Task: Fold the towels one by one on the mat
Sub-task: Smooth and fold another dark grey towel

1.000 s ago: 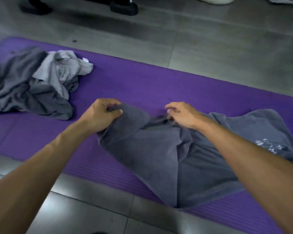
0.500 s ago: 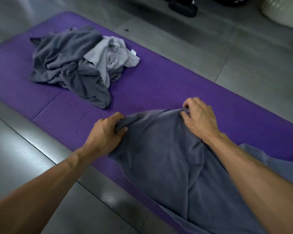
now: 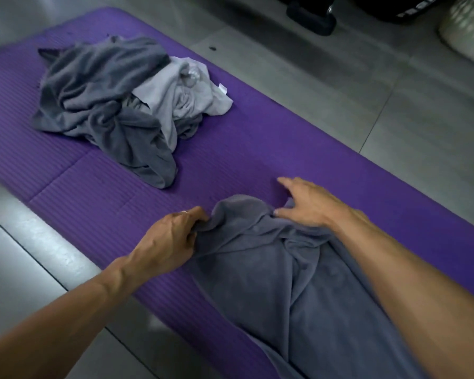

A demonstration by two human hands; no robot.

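A grey towel lies rumpled on the purple mat, running from the middle toward the lower right. My left hand is closed on the towel's near left edge. My right hand has its fingers spread, the thumb and palm resting on the towel's far edge and the fingertips over the bare mat. A heap of unfolded towels, dark grey with a light grey one on top, sits on the mat at the upper left, apart from both hands.
Grey floor tiles surround the mat. A dark shoe-like object and a pale perforated object stand on the floor at the top right. The mat's near edge runs diagonally past my left forearm.
My right hand has let go of the towel's far corner and spread its fingers. The left hand keeps its grip. The view has shifted, so the heap now sits more centrally.
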